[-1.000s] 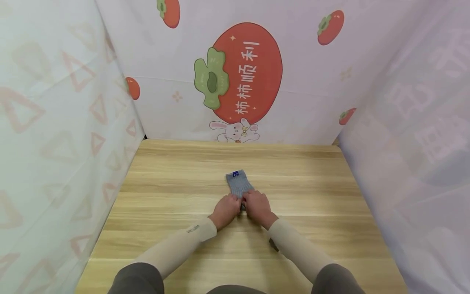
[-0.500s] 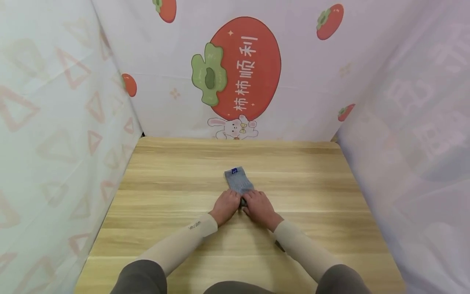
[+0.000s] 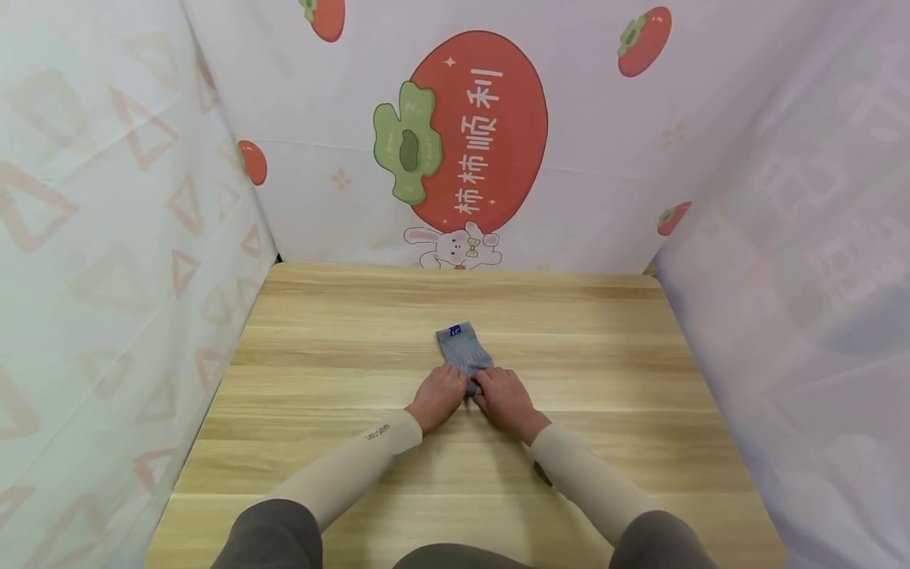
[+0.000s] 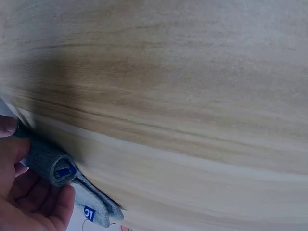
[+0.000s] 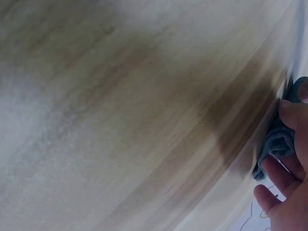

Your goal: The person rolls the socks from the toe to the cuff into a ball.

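A grey ribbed pair of socks [image 3: 460,345] lies on the table, its cuff end with a blue label pointing away from me. The near end is wound into a tight roll [image 4: 48,163], whose spiral edge shows in the left wrist view beside two flat layers. My left hand [image 3: 438,397] grips the roll's left side, thumb and fingers curled about it. On the other side my right hand [image 3: 506,405] holds the roll; in the right wrist view its thumb and fingers close round the rolled sock fabric [image 5: 279,139]. Both hands partly hide the roll.
A light wood-grain table [image 3: 320,316] lies under the hands. White patterned cloth [image 3: 583,174] stands behind it, with more cloth along both sides. Cream sleeves cover both forearms.
Both hands stay on the roll and shift only slightly. Compared with one second ago, the right hand sits a little farther right, and more of the dark roll shows between the hands.
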The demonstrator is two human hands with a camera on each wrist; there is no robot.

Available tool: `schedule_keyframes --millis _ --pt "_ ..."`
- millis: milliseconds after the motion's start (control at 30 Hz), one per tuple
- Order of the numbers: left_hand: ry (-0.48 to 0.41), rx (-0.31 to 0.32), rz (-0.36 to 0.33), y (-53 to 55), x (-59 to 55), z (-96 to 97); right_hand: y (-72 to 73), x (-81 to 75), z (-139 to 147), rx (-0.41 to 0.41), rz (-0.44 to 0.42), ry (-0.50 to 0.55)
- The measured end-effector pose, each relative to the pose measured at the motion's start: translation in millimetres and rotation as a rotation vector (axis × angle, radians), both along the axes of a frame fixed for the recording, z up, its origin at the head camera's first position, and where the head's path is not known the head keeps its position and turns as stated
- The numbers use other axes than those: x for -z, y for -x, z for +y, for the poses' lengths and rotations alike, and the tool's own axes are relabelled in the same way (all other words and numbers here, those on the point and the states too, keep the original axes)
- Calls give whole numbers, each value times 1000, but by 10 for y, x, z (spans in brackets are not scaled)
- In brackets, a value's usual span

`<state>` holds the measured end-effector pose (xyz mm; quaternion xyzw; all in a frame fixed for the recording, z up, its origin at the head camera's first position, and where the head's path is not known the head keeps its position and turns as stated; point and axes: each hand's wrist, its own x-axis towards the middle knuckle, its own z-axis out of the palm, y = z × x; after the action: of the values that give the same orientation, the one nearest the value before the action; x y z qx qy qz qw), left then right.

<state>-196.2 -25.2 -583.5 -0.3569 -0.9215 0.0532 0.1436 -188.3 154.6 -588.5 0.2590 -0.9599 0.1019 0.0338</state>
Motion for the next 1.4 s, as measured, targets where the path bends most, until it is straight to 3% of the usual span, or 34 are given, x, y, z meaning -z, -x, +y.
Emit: schedule_keyframes --millis 167,333,500,733,800,1000,1033,1233,1400 --pt "-59 8 -20 24 30 -7 16 -20 1 1 33 -11" --pt "-48 17 -17 60 43 5 28 -46 6 19 -10 -30" --pt "-32 22 -104 94 18 28 15 -67 16 34 -47 -80" --pt "6 -20 -237 106 -125 73 3 -79 29 17 -44 -152" --pt "17 -26 -248 128 -94 82 5 -93 29 14 -59 -137" --pt "83 -90 -321 179 -162 98 37 -110 26 12 -48 -26" --pt "92 -106 -344 177 -225 98 43 -109 28 13 -39 -20" --pt "25 -83 -284 221 -229 66 64 -95 39 27 -15 7" --pt "-60 -113 -347 214 -207 65 48 -106 22 55 -80 -6"
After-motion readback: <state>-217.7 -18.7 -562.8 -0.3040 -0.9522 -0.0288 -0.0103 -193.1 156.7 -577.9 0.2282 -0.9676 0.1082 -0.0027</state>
